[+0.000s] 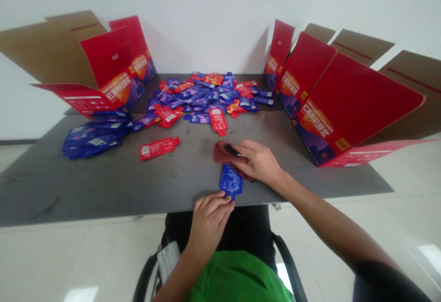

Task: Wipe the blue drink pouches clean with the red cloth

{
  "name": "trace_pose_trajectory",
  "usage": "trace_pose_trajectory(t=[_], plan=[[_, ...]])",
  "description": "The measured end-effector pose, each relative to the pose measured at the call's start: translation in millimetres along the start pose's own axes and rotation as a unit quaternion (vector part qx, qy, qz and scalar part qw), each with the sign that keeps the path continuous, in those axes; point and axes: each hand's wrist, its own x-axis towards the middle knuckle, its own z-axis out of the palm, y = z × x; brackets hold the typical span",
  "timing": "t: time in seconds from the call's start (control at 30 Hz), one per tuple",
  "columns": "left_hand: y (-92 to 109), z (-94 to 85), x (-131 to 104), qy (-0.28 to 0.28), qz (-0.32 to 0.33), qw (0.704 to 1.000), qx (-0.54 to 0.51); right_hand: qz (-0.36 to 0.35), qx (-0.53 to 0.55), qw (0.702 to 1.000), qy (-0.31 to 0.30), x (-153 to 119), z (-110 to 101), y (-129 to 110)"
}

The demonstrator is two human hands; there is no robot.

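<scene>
A blue pouch [230,179] with white print lies at the table's front edge, its narrow neck toward me. The fingertips of my left hand [212,215] are on that neck and hold it at the edge; the thumb is partly hidden. My right hand [257,159] is closed around a reddish-brown cloth [220,153] and a small black object [232,149], whose kind I cannot make out. The cloth touches or overlaps the pouch's upper end. To the left, a red pouch [158,148] lies flat, and another red pouch [218,120] is at the near side of the heap.
A heap of blue and red pouches [206,93] lies at the back against the wall. Several blue pouches are stacked [93,139] at the left. Open red cartons stand at the left [115,79] and right [344,104]. Chair armrests [287,265] flank my lap.
</scene>
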Motion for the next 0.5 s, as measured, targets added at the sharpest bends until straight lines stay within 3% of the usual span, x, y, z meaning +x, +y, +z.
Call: trace_pose_trajectory(t=[0.13,0.27,0.37,0.5], plan=[[-0.4,-0.2,-1.2,-0.003,-0.004,1.000,0.011,-0.071,0.075,0.993,-0.058,-30.6,9.7,-29.6],[-0.1,-0.3,-1.1,-0.009,-0.002,1.000,0.002,0.008,0.048,0.997,-0.053,-7.5,21.4,3.9],[0.5,-0.2,-0.3,-0.002,-0.004,1.000,0.000,0.032,-0.020,0.998,-0.048,17.6,13.4,27.0],[0.9,0.0,0.3,0.005,-0.001,1.000,-0.001,-0.011,0.019,1.000,-0.009,2.6,0.9,-1.0]])
